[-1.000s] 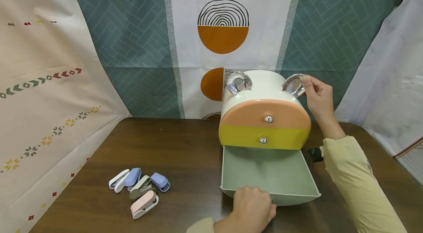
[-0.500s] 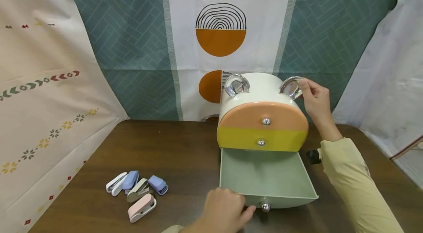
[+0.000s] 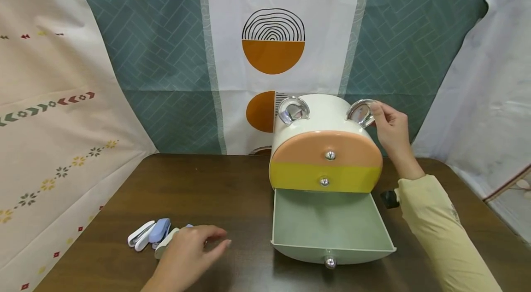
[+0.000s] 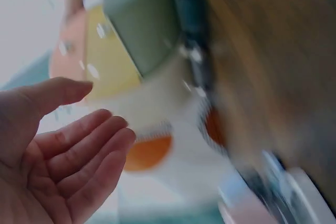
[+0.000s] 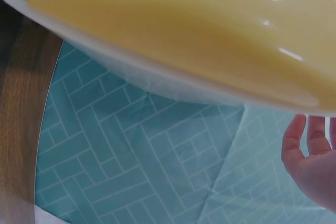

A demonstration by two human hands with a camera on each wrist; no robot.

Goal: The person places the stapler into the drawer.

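Observation:
A small round-topped drawer box stands on the table, white with an orange and a yellow drawer front. Its green bottom drawer is pulled out, with a chrome knob on the front. My right hand pinches the rim of the chrome ear-shaped handle at the top right. At the left, my left hand is over the group of mini staplers, fingers relaxed and holding nothing. A white stapler, a blue stapler and part of a cream stapler show; the hand covers others.
A second chrome ear sits at the box's top left. Behind the brown table hangs a patterned cloth. A small black object lies by the right sleeve.
My left hand has left the green drawer's front and moved left over the staplers, where it now hides the pink one. The right hand keeps its pinch on the chrome ear.

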